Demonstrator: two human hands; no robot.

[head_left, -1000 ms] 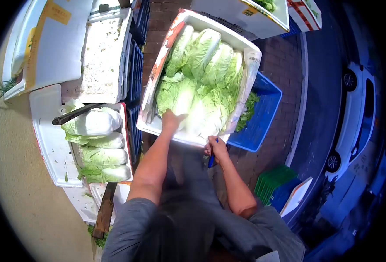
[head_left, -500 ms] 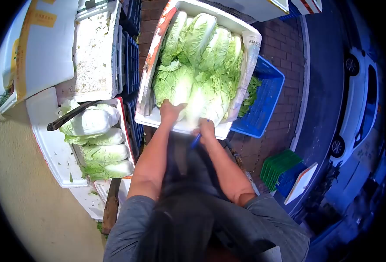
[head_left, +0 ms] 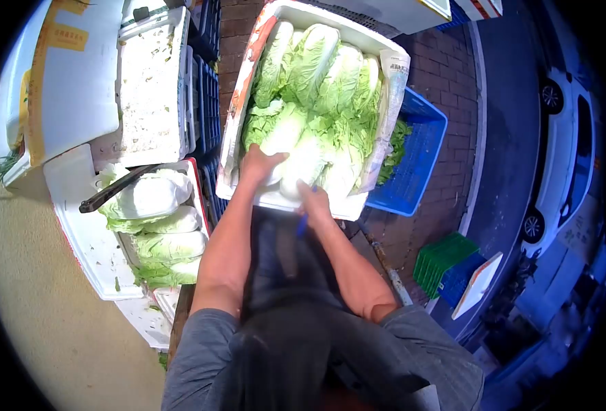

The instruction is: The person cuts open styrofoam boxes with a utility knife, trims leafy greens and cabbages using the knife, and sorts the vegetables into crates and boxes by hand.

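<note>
A white foam box (head_left: pixel 275 199) holds several cabbages in two rows. My left hand (head_left: pixel 258 166) rests on the near-left cabbage (head_left: pixel 286 131), thumb apart from the fingers, which curl out of sight at its side. At the base of the neighbouring cabbage (head_left: pixel 306 161) is my right hand (head_left: pixel 313 200), fingers bent round a blue-handled tool (head_left: pixel 302 225) that points down towards my body. The tool's far end is hidden or blurred.
On the left, another foam box holds several cabbages (head_left: pixel 156 194), with a dark bar (head_left: pixel 117 190) across its corner. A blue crate (head_left: pixel 412 164) with leafy greens stands right of the main box. Green crates (head_left: pixel 447 264) lie lower right; a white car (head_left: pixel 566 157) is beyond.
The near-left cabbage has tilted, its base shifting left with my left hand. My right hand has moved left and up to the middle cabbage's base, still with the blue-handled tool.
</note>
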